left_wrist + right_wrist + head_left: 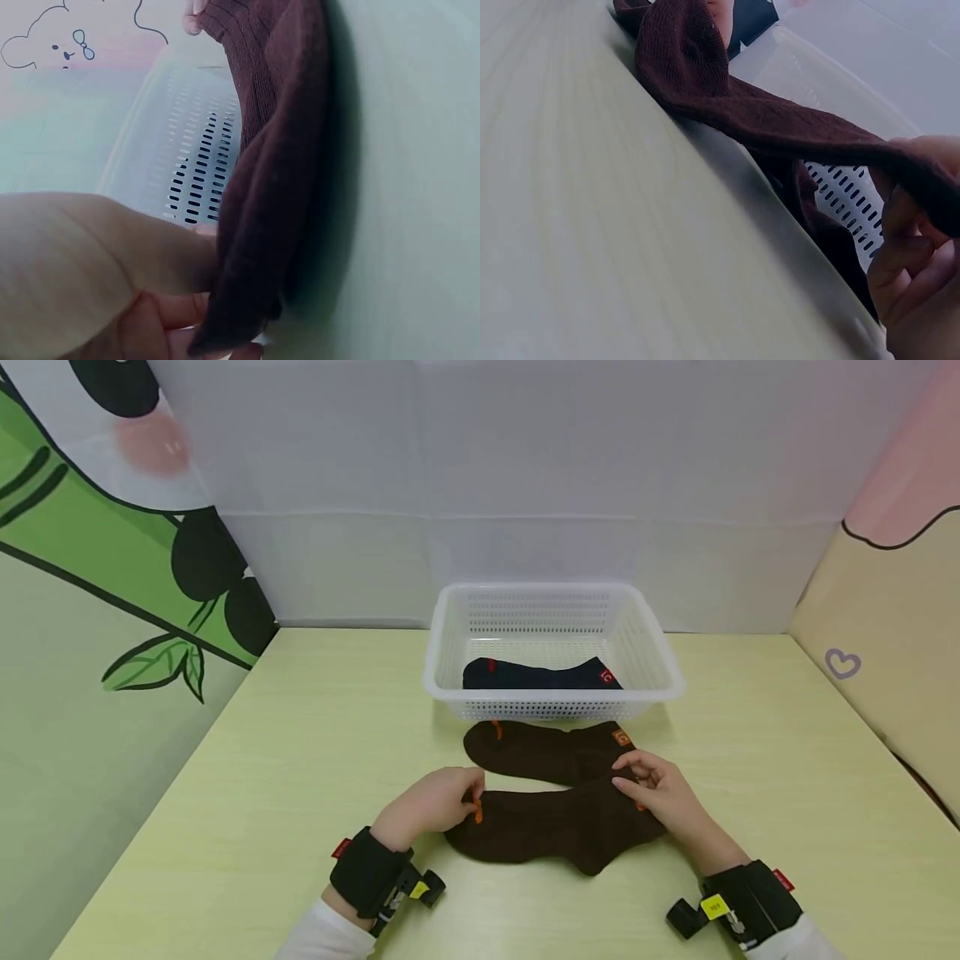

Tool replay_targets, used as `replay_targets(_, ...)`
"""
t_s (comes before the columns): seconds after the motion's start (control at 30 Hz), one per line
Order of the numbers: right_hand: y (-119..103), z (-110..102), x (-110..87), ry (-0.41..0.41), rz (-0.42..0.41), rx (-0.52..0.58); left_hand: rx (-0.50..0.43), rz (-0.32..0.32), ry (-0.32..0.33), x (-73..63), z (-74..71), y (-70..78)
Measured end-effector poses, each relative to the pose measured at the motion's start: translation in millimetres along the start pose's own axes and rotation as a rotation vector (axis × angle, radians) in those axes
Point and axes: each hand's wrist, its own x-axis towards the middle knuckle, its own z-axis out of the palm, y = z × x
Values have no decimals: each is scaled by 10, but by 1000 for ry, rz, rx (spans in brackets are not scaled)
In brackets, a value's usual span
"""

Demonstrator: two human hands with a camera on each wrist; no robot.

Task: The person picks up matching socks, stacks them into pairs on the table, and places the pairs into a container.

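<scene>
A dark brown sock [536, 828] with orange marks stretches between both hands, raised a little over the table in the wrist views. My left hand [438, 802] pinches its toe end, thumb on the near side in the left wrist view. At the opposite end, my right hand [663, 792] grips the ribbed cuff between thumb and fingers. Just beyond lies a matching brown sock [536, 752], flat on the table, with an orange toe mark and an orange logo at its cuff. The held sock's cuff and the right fingertips overlap that sock's cuff end in the head view.
Behind the socks stands a white perforated plastic basket [555, 696], close to the back wall. Inside it lies a dark navy sock [536, 677] with red marks. The pale wooden table [300, 752] meets printed cloth walls at the back and sides.
</scene>
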Motion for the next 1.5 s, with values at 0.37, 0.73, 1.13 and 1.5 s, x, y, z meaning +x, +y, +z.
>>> replay_targets(0.37,-7,-35,-44,-34,-11,-73,-17,39,-31,15,0,-43)
replay_targets(0.73,46,-64,-141,-61,-34,-211,-27,-47,-74,29,4,-14)
replay_targets(1.13,79,-107,-158,-86,-158,-491,-48,-20,-62,5,-8,-6)
replay_targets(1.5,22,-138,-194,-91,-187,-573,-73,-53,-49,-9,-15,22)
